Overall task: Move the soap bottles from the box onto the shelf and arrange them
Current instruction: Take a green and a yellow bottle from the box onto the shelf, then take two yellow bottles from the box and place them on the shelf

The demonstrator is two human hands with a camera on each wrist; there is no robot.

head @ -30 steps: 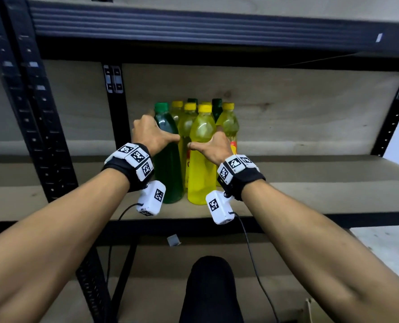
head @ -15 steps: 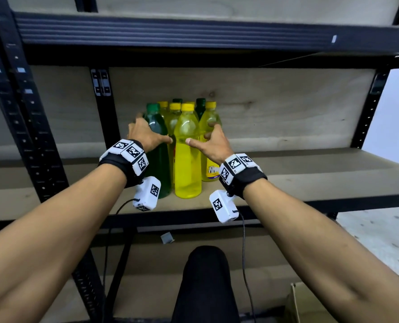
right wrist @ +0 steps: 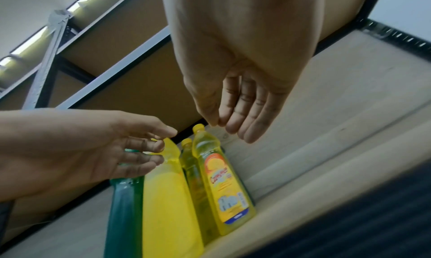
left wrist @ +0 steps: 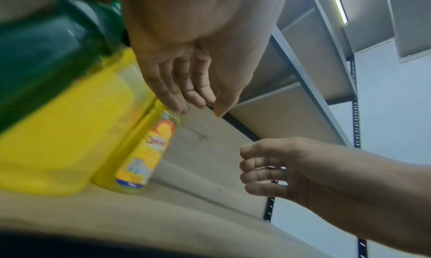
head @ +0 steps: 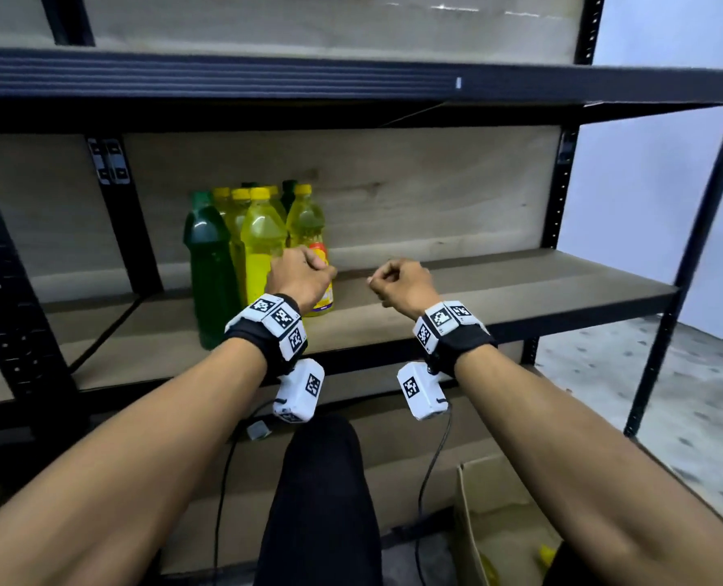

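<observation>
Several soap bottles stand close together on the wooden shelf board (head: pixel 478 298), left of its middle: a dark green bottle (head: pixel 207 264) in front on the left, a plain yellow bottle (head: pixel 262 243) beside it, a labelled yellow bottle (head: pixel 306 219) on the right, more behind. My left hand (head: pixel 302 274) hovers just in front of the labelled bottle (right wrist: pixel 224 184), fingers loosely curled and empty. My right hand (head: pixel 397 281) hangs over bare board to the right, also loosely curled and empty. The wrist views show relaxed fingers (left wrist: pixel 186 92) (right wrist: pixel 240 118) that touch no bottle.
An open cardboard box (head: pixel 490 501) sits on the floor at the lower right, with something yellow (head: pixel 545 554) showing inside. Black uprights (head: pixel 558 188) and the upper shelf beam (head: pixel 309 78) frame the bay. Bare board stretches to the right of the bottles.
Both hands have let go of the front bottles and drawn back to the right, fingers curling loosely. The view has swung right and down, and the box now shows.
</observation>
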